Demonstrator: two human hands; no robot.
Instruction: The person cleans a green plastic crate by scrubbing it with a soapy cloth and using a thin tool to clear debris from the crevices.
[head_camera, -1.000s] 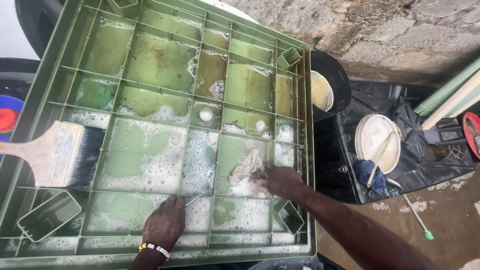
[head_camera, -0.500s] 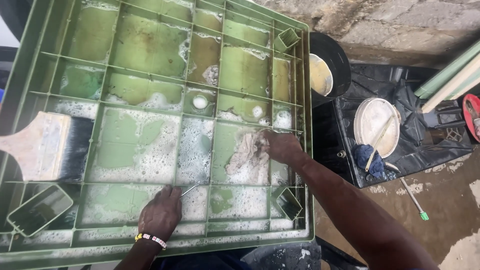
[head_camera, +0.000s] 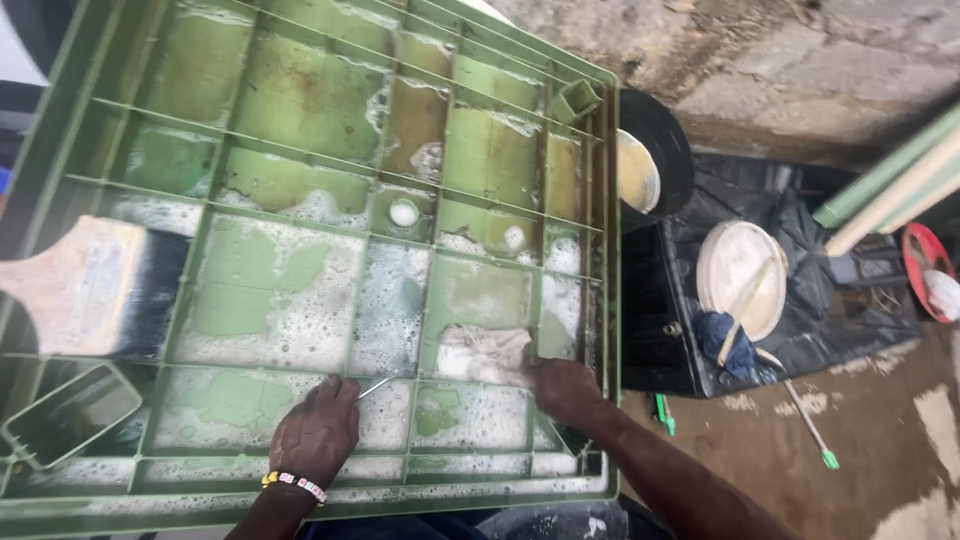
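A large green plastic crate base (head_camera: 90, 500), ribbed into many rectangular compartments, is seen from above, and soapy foam and murky water are spread across most of its cells. The right hand (head_camera: 566, 388) is laid on a pale wet rag (head_camera: 484, 353), which is pressed flat into a compartment near the tray's right edge, in the lower part of the grid; the fingers are curled down onto the cloth's right end, gripping it against the plastic. The left hand (head_camera: 316, 433) is rested palm-down on a rib near the lower edge, with the fingers held together and bent, and a thin metal piece (head_camera: 376, 387) is seen sticking out just beyond the fingertips, though whether it is pinched cannot be told. A beaded bracelet (head_camera: 294, 485) is worn on the left wrist. A wide paintbrush (head_camera: 95, 289) with dark bristles is laid across the tray's left side. To the right, well apart from the tray, a black bucket (head_camera: 670, 150), a white lid (head_camera: 742, 277) with a stick across it and a blue cloth (head_camera: 728, 336) are set on black plastic sheeting (head_camera: 850, 320) over wet concrete ground (head_camera: 880, 470).
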